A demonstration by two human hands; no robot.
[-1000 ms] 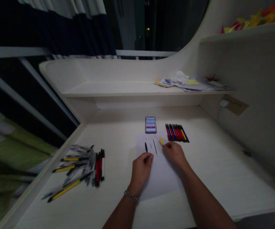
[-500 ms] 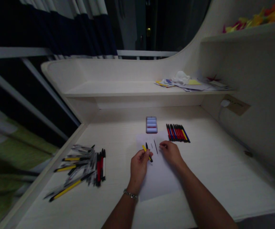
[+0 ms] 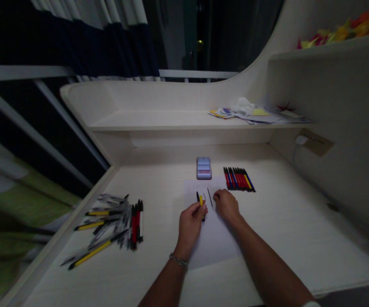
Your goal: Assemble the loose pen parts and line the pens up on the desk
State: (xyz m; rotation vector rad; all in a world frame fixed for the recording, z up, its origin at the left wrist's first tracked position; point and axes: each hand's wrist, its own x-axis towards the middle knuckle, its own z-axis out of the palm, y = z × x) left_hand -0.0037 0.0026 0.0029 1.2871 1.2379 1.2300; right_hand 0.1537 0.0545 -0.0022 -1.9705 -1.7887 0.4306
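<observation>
My left hand [image 3: 191,224], with a bracelet at the wrist, is closed on yellow and black pen parts [image 3: 201,199], which point away from me over a white sheet of paper [image 3: 214,247]. A thin dark ink refill [image 3: 210,198] lies on the paper between my hands, and a tiny pale piece [image 3: 204,196] is just left of it. To the right of the refill, my right hand [image 3: 227,205] has its fingers curled and pinched together at the paper. Whatever sits between those fingertips, if anything, is too small to make out.
A neat row of red, blue and yellow pens [image 3: 238,179] lies beyond my right hand. Beside it, a phone [image 3: 204,168] touches or nearly touches the paper's far edge. Many loose clear and yellow pens [image 3: 107,221] are heaped at the left, alongside red and white pens [image 3: 136,224].
The pen parts in my left hand have turned more upright, with the yellow and black pieces closer together. My right hand has shifted slightly toward the refill.
</observation>
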